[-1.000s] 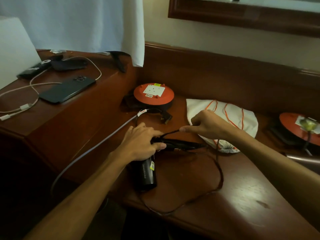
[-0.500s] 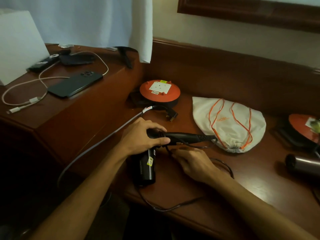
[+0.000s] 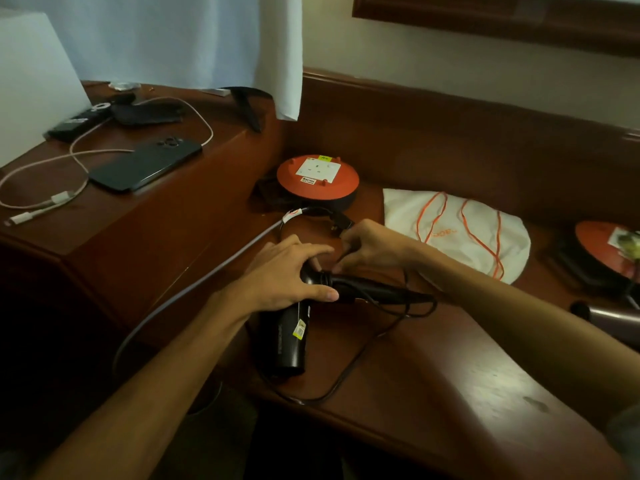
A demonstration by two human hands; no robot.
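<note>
A black hair dryer (image 3: 290,341) lies on the lower wooden ledge (image 3: 433,368), barrel toward me, folded handle (image 3: 374,291) pointing right. My left hand (image 3: 287,275) grips the dryer where barrel and handle join. My right hand (image 3: 374,245) is just behind it, pinching the dryer's thin black cord (image 3: 349,379) near the joint. The cord shows one turn around the handle and trails in a loop over the front of the ledge.
An orange cable reel (image 3: 317,178) sits behind the hands, its grey cable (image 3: 194,289) running down left. A white drawstring bag (image 3: 460,230) lies to the right, with a second orange reel (image 3: 609,244) and a metallic cylinder (image 3: 613,315) beyond. A phone (image 3: 145,164) and white charging cable (image 3: 45,199) lie on the raised desk.
My right hand moved from in front of the handle up and behind it, carrying the cord around. The left hand kept its hold on the dryer.
</note>
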